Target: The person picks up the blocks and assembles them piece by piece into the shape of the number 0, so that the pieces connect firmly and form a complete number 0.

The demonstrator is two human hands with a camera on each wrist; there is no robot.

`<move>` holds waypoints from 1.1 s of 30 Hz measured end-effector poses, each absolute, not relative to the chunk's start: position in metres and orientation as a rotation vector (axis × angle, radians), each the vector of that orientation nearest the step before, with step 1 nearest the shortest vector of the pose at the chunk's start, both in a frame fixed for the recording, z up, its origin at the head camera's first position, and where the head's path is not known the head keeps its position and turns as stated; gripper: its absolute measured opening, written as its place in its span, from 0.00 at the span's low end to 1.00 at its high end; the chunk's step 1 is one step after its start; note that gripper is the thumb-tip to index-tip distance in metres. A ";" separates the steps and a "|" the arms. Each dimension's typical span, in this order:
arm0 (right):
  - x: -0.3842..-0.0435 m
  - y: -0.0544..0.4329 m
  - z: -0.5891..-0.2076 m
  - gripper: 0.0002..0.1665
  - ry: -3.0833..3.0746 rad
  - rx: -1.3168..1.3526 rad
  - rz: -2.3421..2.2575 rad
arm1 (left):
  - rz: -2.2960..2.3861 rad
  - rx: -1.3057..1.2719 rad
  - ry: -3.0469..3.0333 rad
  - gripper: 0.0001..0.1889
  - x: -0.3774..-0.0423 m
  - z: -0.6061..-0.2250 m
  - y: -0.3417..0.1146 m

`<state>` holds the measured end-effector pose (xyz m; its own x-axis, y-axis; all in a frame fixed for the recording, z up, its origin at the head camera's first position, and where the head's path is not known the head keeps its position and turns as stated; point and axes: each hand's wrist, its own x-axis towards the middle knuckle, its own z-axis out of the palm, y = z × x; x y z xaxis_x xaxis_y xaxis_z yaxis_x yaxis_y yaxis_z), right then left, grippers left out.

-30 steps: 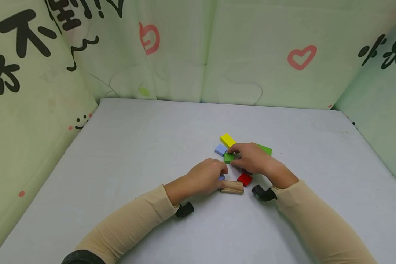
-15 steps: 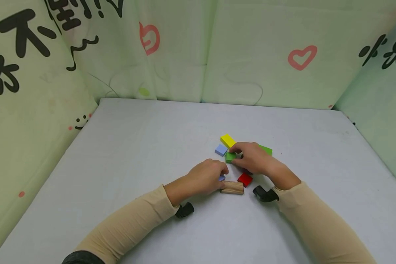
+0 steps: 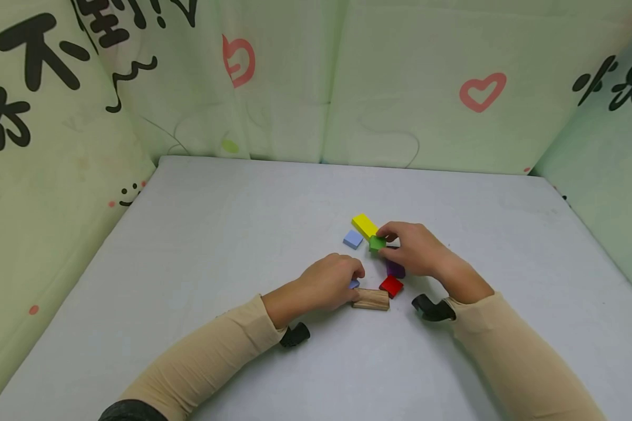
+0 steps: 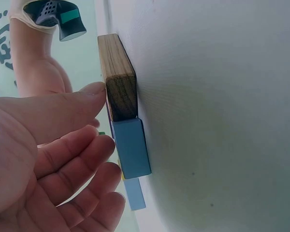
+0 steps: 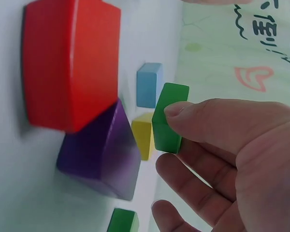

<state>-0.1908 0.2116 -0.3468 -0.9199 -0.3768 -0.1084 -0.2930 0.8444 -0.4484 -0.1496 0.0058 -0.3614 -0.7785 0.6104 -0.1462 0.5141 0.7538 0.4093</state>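
Observation:
My right hand pinches a small green block between thumb and fingers. In the right wrist view this green block appears raised, overlapping a yellow block behind it. My left hand rests by the natural wooden block and a blue block, fingers relaxed. The left wrist view has its thumb tip right at the wooden block and its fingertips beside the blue block. A purple block lies under the right hand, partly hidden.
A red block sits between the wooden and purple blocks. Beyond lie another blue block and the long yellow block. Another green block shows low in the right wrist view. Printed fabric walls the white table.
My right hand has moved right and slightly away with the small green block, away from the far blue block, uncovering more of the purple block. The left hand stays in place.

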 end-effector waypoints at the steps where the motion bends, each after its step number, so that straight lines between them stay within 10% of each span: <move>1: -0.191 0.213 -0.346 0.21 2.833 -0.512 -0.638 | 0.509 0.879 2.682 0.17 -0.150 -0.361 0.006; 33: -0.186 0.252 -0.345 0.21 2.864 -0.430 -0.613 | 0.511 0.855 2.682 0.18 -0.148 -0.361 0.007</move>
